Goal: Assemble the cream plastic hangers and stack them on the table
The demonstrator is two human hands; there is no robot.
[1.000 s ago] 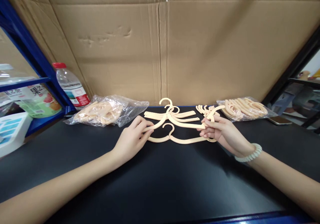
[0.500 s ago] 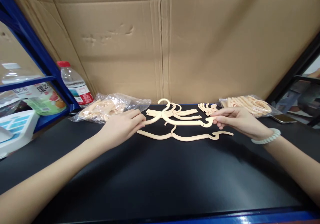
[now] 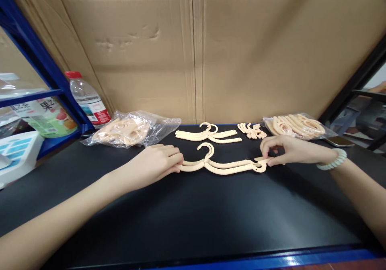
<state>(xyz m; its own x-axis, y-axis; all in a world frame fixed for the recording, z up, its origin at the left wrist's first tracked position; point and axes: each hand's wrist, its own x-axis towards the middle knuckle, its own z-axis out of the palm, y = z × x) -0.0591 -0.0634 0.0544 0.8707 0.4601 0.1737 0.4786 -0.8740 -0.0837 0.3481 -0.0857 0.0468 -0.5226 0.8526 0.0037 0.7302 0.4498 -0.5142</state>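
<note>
A cream plastic hanger (image 3: pixel 230 170) lies low at the middle of the black tabletop, close against a second, similar hanger just behind it. My left hand (image 3: pixel 157 163) pinches the hanger's left arm end, its tip hidden under the fingers. At the other end my right hand (image 3: pixel 288 151) grips the hooked end piece (image 3: pixel 261 166) between thumb and fingers. Farther back lies a small stack of hangers (image 3: pixel 196 135) with their hooks pointing away. Right of that stack is a pile of small hooked pieces (image 3: pixel 251 130).
A clear bag of cream parts (image 3: pixel 126 129) lies at the back left, another bag (image 3: pixel 297 124) at the back right beside a phone (image 3: pixel 339 141). A red-capped bottle (image 3: pixel 89 99) stands by the blue shelf frame (image 3: pixel 33 47). Cardboard (image 3: pixel 144 61) walls the back.
Both hands have lowered the held hanger toward me, from in front of the rear stack down onto the hanger lying nearer on the table.
</note>
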